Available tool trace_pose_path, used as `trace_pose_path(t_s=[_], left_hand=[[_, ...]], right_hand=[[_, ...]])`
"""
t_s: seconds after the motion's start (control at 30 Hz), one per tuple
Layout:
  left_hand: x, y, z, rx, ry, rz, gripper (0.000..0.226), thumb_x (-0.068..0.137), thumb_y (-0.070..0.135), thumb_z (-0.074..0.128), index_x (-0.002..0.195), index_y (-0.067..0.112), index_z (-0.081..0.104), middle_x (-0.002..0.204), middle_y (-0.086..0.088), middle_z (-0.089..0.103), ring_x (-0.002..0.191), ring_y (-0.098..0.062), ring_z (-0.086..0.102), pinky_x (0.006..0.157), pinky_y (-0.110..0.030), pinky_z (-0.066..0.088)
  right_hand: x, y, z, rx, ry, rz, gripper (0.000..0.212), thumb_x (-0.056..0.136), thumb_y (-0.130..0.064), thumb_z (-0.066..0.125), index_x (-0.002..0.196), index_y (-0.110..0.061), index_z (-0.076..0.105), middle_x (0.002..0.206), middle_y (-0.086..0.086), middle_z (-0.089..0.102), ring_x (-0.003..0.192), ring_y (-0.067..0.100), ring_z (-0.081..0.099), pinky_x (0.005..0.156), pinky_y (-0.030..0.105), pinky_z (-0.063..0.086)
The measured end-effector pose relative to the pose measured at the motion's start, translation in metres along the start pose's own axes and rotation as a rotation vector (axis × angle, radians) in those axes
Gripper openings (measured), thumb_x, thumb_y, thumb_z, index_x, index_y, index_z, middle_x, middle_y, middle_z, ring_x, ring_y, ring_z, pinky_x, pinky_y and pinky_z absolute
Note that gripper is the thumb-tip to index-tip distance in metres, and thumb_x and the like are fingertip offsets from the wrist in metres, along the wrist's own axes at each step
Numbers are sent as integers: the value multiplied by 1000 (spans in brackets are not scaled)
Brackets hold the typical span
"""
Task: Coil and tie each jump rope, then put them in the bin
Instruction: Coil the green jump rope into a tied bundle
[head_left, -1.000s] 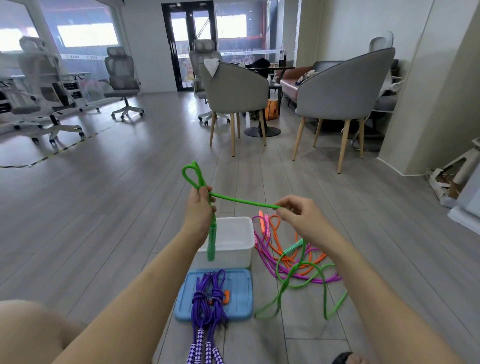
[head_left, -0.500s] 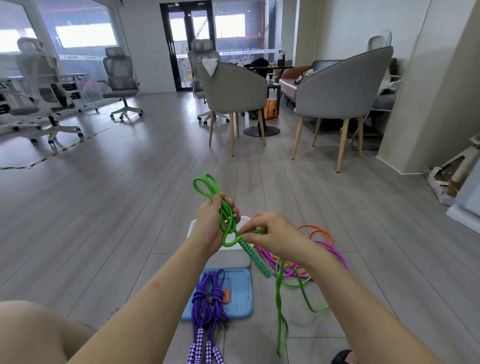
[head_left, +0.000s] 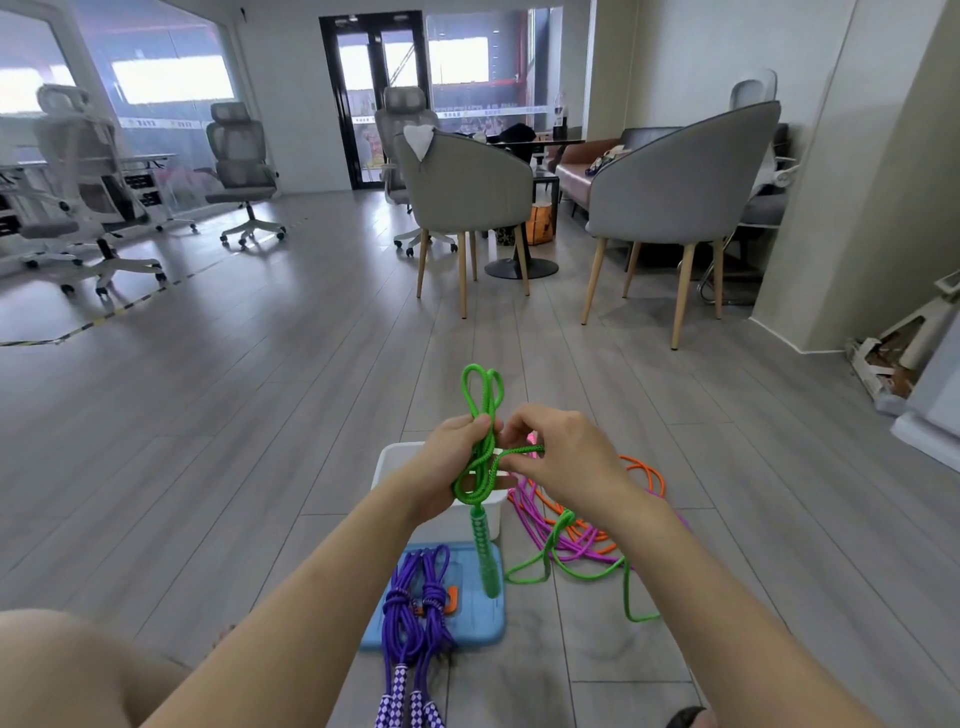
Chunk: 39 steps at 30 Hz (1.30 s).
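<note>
The person is coiling the green jump rope (head_left: 480, 457) in the air above the white bin (head_left: 395, 460), which is standing on the floor just beyond its blue lid (head_left: 478, 618). The left hand (head_left: 447, 467) is clamped around the gathered loops, a double loop sticking up above the fist and one green handle (head_left: 485, 556) dangling below it over the lid. The right hand (head_left: 563, 457) is pinching the running strand just beside the left, fingers closed on it. The rest of the green rope is trailing down to the floor on the right, lying across the loose orange rope (head_left: 649, 478) and pink rope (head_left: 535, 525). A purple rope (head_left: 413, 608), already coiled and knotted, is lying partly on the lid.

To do this step well, the left hand should probably be keeping the loops even in length and firmly squeezed, so none slips out while the right is feeding in more slack. The trailing part looks likely to snag on the orange and pink ropes, so drawing it up gently and clear of them seems wise. Enough free end should be left for wrapping around the bundle and tying off.
</note>
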<state>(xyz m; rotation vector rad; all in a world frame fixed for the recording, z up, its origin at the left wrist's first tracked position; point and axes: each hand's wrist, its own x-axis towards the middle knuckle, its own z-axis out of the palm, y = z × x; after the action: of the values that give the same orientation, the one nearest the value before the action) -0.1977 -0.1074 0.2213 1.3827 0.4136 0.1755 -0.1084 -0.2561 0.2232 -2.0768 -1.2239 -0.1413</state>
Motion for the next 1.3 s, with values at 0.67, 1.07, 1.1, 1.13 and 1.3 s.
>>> trace_pose_path(t_s=[0.67, 1.07, 1.1, 1.13, 1.3], left_hand=[[-6, 8, -12, 347, -168, 20, 26, 112, 33, 36, 108, 13, 52, 64, 0, 43, 49, -12, 27, 45, -23, 25], [-8, 10, -17, 153, -337, -36, 27, 109, 32, 42, 86, 18, 46, 65, 2, 29, 46, -6, 25, 42, -17, 23], [-7, 12, -19, 23, -301, -15, 26, 108, 33, 43, 86, 18, 46, 64, 3, 30, 43, -5, 25, 40, -16, 23], [-5, 14, -21, -88, -274, 19, 25, 105, 33, 45, 86, 18, 46, 62, 4, 30, 40, -4, 25, 38, -16, 23], [-1, 13, -24, -247, -199, 160, 25, 107, 35, 44, 91, 17, 48, 67, 3, 37, 44, -7, 28, 42, -18, 28]], right_hand=[[9, 50, -30, -65, -65, -110, 12, 93, -36, 73, 93, -24, 71, 86, -12, 67, 81, 11, 62, 73, 40, 53], [0, 54, -29, -222, 260, 207, 39, 94, -62, 59, 77, -27, 58, 66, -11, 55, 67, 18, 54, 56, 31, 32], [0, 56, -30, -204, 260, 230, 36, 98, -58, 56, 80, -26, 59, 67, -10, 56, 68, 20, 55, 55, 32, 33], [-1, 59, -30, -171, 258, 250, 33, 101, -53, 53, 83, -26, 59, 67, -9, 57, 68, 20, 56, 54, 32, 33], [0, 56, -23, 261, 373, 386, 29, 102, -39, 60, 79, -20, 61, 65, -1, 58, 60, 15, 50, 55, 33, 36]])
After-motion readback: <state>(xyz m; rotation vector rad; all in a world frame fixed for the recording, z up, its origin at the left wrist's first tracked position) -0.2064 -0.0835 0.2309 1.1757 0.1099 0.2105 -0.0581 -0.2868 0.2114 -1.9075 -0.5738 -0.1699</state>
